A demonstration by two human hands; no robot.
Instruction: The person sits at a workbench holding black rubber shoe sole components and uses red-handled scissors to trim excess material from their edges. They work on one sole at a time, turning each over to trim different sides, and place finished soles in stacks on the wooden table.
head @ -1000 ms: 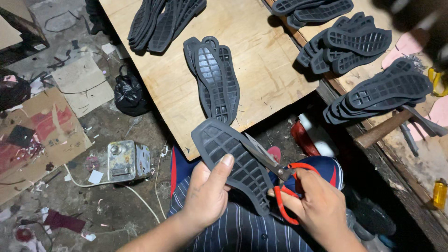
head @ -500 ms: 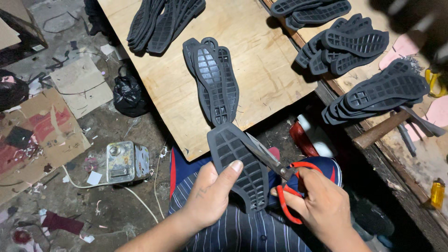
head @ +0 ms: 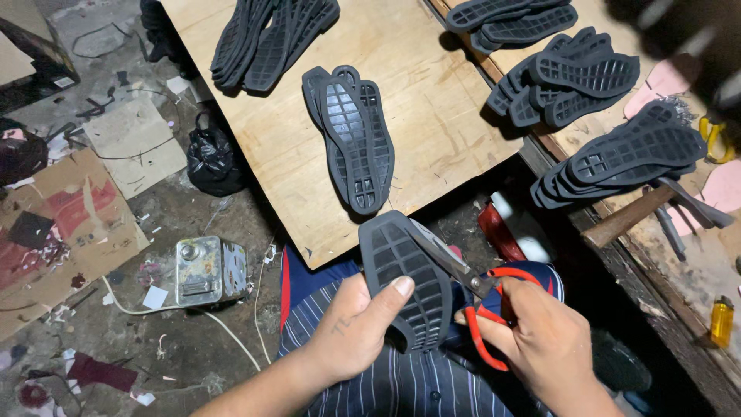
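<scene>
Plywood board (head: pixel 432 116) w/ sole stacks ahead; left hand (head: pixel 356 333) is gripping black rubber sole (head: pixel 405 278) over lap, steadying its edge for red-handled scissors (head: pixel 472 297) right hand (head: pixel 544 344) is clasping.

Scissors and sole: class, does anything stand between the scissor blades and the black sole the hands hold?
Nothing visible does. The left hand grips the black sole, and the red-handled scissors in the right hand already lie against its edge.

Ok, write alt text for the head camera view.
A left hand holds a dark rubber shoe sole while the right hand works red-handled scissors along its edge. Beyond, more soles lie stacked on a plywood board.
</scene>
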